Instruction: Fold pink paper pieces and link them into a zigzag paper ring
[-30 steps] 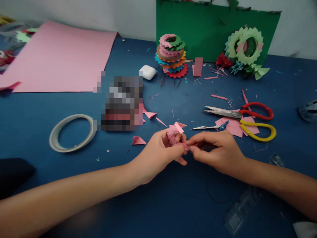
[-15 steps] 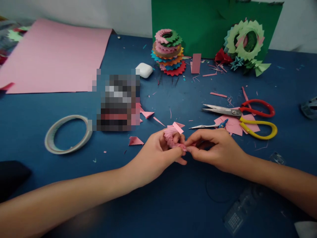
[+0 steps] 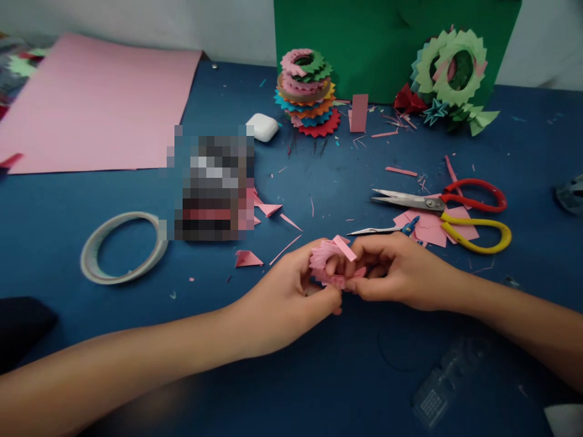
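Note:
A curved chain of folded pink paper pieces [image 3: 321, 257] is held up over the blue table between both hands. My left hand [image 3: 298, 291] is closed around its left side, thumb along the lower edge. The fingers of my right hand [image 3: 392, 267] pinch the chain's lower right end; what lies deeper inside that grip is hidden. One flat folded strip stands out at the chain's top. Just beyond my right hand lie the scissors [image 3: 430, 203] with one red and one yellow handle, on several pink paper pieces [image 3: 430, 229]. A slim pointed metal tool [image 3: 374, 231] with a blue end touches them.
At left are a roll of tape [image 3: 91, 261], a pink sheet [image 3: 113, 103] and a blurred-out object [image 3: 209, 194]. A small white case [image 3: 262, 127], a stack of colourful paper rings [image 3: 306, 91] and a green paper ring [image 3: 439, 76] stand at the back, by a green board [image 3: 364, 48].
Both hands have shifted slightly right with the pink chain. The chain has turned so its ring shape shows more, and my right fingers now overlap its right end.

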`<control>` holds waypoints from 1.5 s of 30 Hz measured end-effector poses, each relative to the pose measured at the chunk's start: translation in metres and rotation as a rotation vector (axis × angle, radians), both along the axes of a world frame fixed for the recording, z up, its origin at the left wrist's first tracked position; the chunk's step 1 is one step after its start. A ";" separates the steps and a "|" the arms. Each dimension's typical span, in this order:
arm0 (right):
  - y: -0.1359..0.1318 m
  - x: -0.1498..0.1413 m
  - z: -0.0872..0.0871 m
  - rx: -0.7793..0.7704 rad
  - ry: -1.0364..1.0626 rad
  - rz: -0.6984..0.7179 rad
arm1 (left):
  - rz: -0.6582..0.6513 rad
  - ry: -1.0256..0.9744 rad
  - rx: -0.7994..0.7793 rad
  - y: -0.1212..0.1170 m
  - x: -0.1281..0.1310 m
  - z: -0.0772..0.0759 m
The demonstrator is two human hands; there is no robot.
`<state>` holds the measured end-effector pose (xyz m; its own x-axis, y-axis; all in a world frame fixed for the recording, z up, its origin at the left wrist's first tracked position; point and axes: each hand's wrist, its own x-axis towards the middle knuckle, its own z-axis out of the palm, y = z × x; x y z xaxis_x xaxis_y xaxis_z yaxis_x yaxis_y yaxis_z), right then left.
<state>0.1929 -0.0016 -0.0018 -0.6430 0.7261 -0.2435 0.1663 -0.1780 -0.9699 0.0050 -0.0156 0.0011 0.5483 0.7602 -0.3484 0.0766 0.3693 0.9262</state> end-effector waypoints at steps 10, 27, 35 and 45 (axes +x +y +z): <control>-0.011 -0.004 -0.002 0.094 0.047 -0.201 | 0.053 -0.076 -0.081 0.004 0.002 0.006; -0.012 -0.002 -0.007 0.280 0.003 -0.327 | 0.074 -0.217 -0.145 0.007 0.001 0.004; -0.012 -0.002 -0.003 0.387 -0.022 -0.282 | 0.082 -0.218 -0.107 0.008 0.000 0.004; -0.018 -0.006 -0.010 0.443 -0.042 -0.353 | 0.157 -0.182 -0.259 0.007 0.005 0.008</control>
<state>0.1872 -0.0197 -0.0119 -0.3390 0.9340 0.1130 0.2109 0.1925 -0.9584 0.0098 -0.0085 0.0088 0.5027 0.7393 -0.4480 -0.1576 0.5879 0.7934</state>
